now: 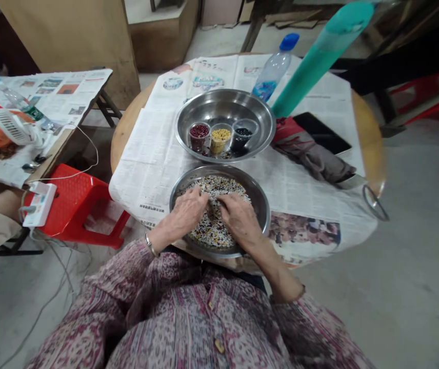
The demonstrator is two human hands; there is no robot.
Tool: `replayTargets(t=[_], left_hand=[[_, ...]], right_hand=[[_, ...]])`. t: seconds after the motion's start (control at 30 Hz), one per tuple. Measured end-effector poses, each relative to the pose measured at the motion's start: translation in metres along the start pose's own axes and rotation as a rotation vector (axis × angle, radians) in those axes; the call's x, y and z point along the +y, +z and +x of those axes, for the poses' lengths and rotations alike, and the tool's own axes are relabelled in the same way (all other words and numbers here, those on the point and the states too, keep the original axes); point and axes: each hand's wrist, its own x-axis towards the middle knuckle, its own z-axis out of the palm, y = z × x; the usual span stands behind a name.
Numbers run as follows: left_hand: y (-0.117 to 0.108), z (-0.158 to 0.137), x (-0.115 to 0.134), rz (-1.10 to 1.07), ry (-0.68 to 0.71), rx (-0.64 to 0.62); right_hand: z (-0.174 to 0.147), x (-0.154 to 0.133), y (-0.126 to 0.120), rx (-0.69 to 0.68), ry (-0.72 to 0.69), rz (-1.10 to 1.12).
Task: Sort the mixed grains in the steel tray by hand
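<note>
A steel bowl (266, 212) in front of me holds a spread of white grains mixed with yellow, dark red and black beans (214, 238). My left hand (189, 209) reaches in from the left, fingers curled together and tips down at the grains. Opposite it, my right hand (239, 219) is bent the same way, its fingertips close to the left ones. What either hand pinches is too small or hidden. Beyond stands a larger steel basin (225, 97) with a cup of red beans (199, 134), a cup of yellow beans (220, 138) and a cup of black beans (243, 134).
Newspaper (146, 148) covers the round table (371, 133). Behind the basin are a plastic bottle (275, 69), a tall green cylinder (319, 61), a folded umbrella (312, 151) and a black tablet (321, 132). A red stool (75, 205) carries a power strip (40, 204); another person's arm (2, 210) shows at left.
</note>
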Motion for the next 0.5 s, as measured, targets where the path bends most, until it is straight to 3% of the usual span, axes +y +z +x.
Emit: replayTargets(t=[0.13,0.3,0.4,0.5], left_hand=[[0.012,-0.027,0.012,-0.090,0.076,-0.068],[0.024,-0.018,0.026,-0.100,0.271,-0.058],[0.024,-0.011,0.023,-0.124,0.221,0.046],[0.023,-0.019,0.015,-0.217,0.162,0.087]], right_hand=[[0.002,-0.003,0.007,-0.001,-0.042,0.092],[-0.025,0.009,-0.017,-0.035,-0.027,-0.048],[-0.043,0.009,-0.028,-0.070,-0.073,-0.137],[-0.050,-0.002,-0.023,-0.131,-0.214,-0.156]])
